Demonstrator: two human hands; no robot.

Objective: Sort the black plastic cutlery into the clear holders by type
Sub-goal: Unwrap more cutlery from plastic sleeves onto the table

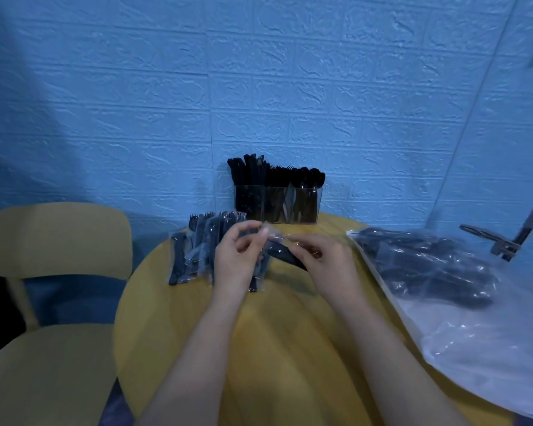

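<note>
Wrapped cutlery piece (285,255) between both hands

- One clear holder (276,207), three compartments, each filled with black cutlery (exact pieces too crowded to count).
- One pile of wrapped cutlery packets (197,250), number unclear.
- One large plastic bag (462,296).
- One wrapped piece (282,253) between two hands: left hand (236,259), right hand (323,259).
- One chair (53,241).
- One round bench (277,333).

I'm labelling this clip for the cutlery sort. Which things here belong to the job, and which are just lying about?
Part of the job:
wrapped piece pinched by left hand and right hand
wrapped cutlery pile
clear holder with sorted cutlery
big plastic bag of more cutlery

Lying about:
yellow chair
metal clamp
</note>
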